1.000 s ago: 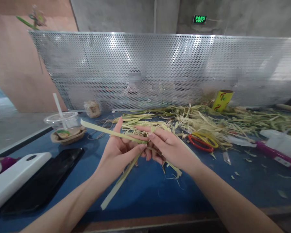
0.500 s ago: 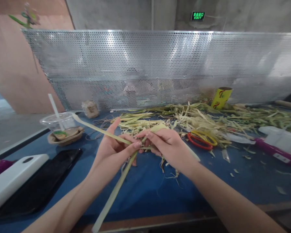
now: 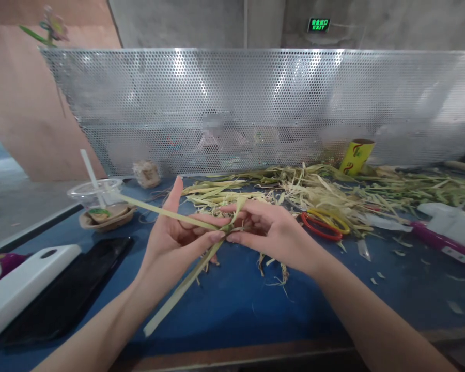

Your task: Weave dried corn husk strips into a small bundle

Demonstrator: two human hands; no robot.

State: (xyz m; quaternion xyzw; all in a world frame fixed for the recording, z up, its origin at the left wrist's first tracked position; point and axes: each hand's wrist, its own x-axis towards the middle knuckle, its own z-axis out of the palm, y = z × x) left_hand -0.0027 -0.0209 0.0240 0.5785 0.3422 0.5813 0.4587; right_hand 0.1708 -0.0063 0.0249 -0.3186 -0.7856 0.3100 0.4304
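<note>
My left hand [image 3: 174,237] pinches long pale green leaf strips [image 3: 178,292] where they cross, thumb against fingers, index finger pointing up. One strip runs up-left toward the cup, another hangs down toward the table's front edge. My right hand [image 3: 271,232] grips the same crossing from the right, fingers curled around a folded strip end [image 3: 238,206]. Both hands hover above the blue table [image 3: 232,310].
A heap of leaf strips and scraps [image 3: 325,191] spreads across the back. Red-and-yellow scissors [image 3: 323,225] lie to the right, a yellow roll [image 3: 355,156] behind. At left are a plastic cup with straw [image 3: 96,199], a black phone [image 3: 67,294] and a white device [image 3: 19,287]. A perforated metal screen [image 3: 256,103] backs the table.
The hanging strip swung slightly and its lower end rose. My right hand turned, opening its fingers more around the folded end. Both hands stayed at the crossing.
</note>
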